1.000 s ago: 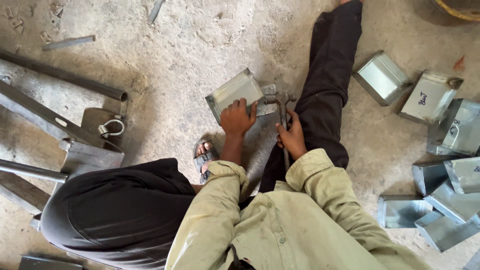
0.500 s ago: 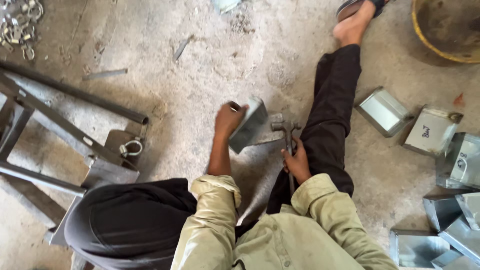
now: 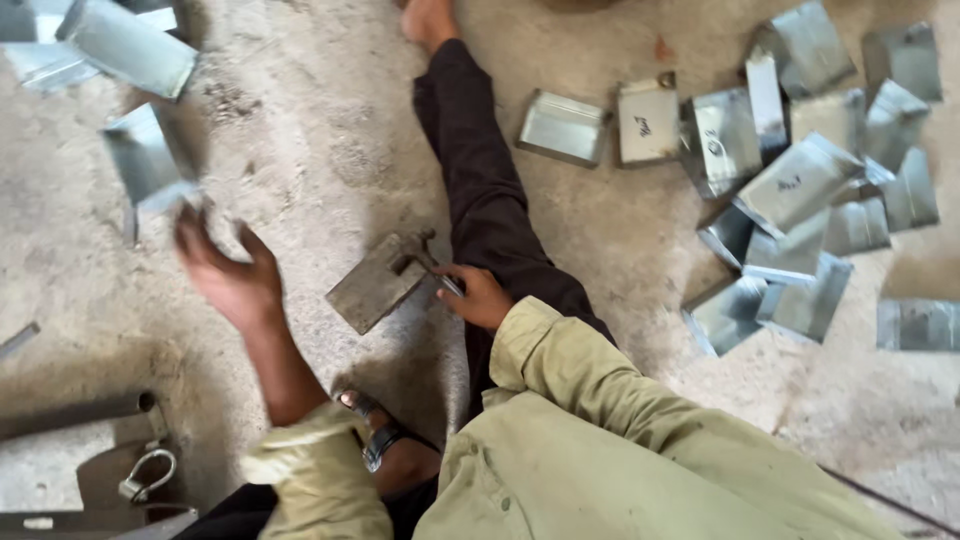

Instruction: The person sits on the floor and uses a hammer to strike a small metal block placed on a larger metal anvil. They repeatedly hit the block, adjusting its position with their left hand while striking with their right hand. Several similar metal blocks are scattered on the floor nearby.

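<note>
My left hand [image 3: 228, 278] is blurred, with its fingers spread and nothing in it. A bent galvanised sheet-metal piece [image 3: 148, 168] lies just beyond its fingertips on the concrete floor. My right hand [image 3: 480, 296] rests against my outstretched dark-trousered leg [image 3: 485, 190] and grips the thin handle of a hammer [image 3: 428, 256]. The hammer's head lies at the edge of a flat rusty steel block [image 3: 374, 284] on the floor between my hands.
Several folded sheet-metal pieces [image 3: 800, 190] are heaped at the right, and more lie at the top left [image 3: 125, 45]. A grey steel frame with a shackle [image 3: 140, 476] is at the bottom left. My sandalled foot [image 3: 375, 432] is tucked under me.
My left hand held a sheet-metal piece on the block, lifted it and swung left; now the hand is open and the piece is apart from it. The right hand stays on the hammer.
</note>
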